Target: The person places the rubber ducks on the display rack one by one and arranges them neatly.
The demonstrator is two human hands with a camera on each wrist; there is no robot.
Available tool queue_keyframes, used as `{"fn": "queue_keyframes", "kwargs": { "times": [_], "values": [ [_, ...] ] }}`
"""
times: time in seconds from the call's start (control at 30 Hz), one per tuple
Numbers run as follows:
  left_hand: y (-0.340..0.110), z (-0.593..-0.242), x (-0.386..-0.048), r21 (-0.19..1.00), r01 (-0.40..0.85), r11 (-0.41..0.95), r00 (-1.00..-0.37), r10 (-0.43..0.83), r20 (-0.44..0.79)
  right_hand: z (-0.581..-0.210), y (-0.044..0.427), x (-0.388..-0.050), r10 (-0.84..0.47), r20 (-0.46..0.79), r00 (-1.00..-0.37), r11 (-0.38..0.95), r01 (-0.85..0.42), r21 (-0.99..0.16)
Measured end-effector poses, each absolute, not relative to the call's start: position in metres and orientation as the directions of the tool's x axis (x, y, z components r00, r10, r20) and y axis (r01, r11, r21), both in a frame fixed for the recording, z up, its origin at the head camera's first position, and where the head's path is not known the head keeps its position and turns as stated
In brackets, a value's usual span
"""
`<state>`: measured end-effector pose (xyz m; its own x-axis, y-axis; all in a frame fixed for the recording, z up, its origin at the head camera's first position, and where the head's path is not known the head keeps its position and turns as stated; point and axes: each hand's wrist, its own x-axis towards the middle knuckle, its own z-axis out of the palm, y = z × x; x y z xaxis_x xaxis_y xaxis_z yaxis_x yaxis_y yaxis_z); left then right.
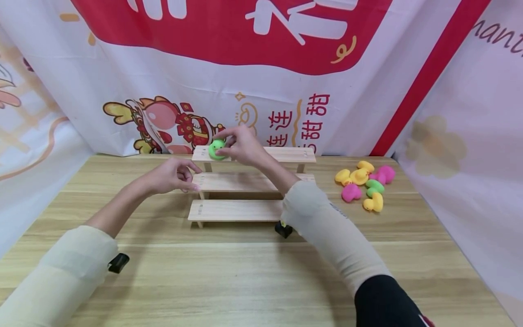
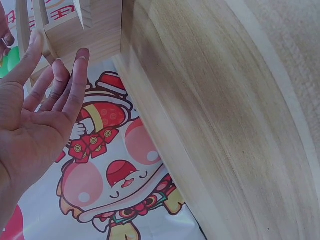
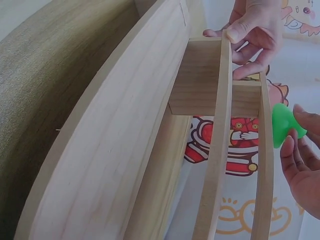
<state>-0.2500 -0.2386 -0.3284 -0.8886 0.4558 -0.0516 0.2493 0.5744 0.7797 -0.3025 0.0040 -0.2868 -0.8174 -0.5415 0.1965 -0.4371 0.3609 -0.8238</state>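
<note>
A wooden stand has three steps: top (image 1: 286,155), middle (image 1: 241,182) and bottom (image 1: 237,210). At the top step's left end, my right hand (image 1: 244,146) pinches a green toy duck (image 1: 215,147) between thumb and fingers; the right wrist view shows the duck (image 3: 282,125) against the step's edge. My left hand (image 1: 170,176) is at the middle step's left end, thumb touching the board, fingers loosely bent, as the right wrist view also shows this hand (image 3: 257,37). In the left wrist view the palm of my left hand (image 2: 37,117) faces the camera.
Right of the stand lies a loose group of yellow (image 1: 359,176), pink (image 1: 351,192) and green (image 1: 374,187) toy ducks on the wooden table (image 1: 229,281). A printed cloth (image 1: 163,68) hangs behind the stand. Black clips (image 1: 119,263) show beside both forearms.
</note>
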Motion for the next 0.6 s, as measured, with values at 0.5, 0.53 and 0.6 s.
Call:
{"fn": "queue_keyframes", "kwargs": {
  "times": [0.5,0.53,0.6],
  "values": [
    [-0.2389,-0.3305,-0.2513,0.783,0.232,0.577,-0.892,0.448,-0.066,-0.2889,-0.0007,-0.3000,-0.546,0.216,-0.809,0.410,-0.483,-0.774],
    [-0.2389,-0.3304,-0.2512,0.783,0.234,0.576,-0.891,0.450,-0.064,-0.2889,-0.0006,-0.3000,-0.545,0.221,-0.809,0.407,-0.486,-0.773],
    [-0.2392,-0.3305,-0.2512,0.785,0.239,0.572,-0.890,0.453,-0.060,-0.2892,-0.0003,-0.3002,-0.542,0.230,-0.808,0.402,-0.490,-0.774]
  ]
}}
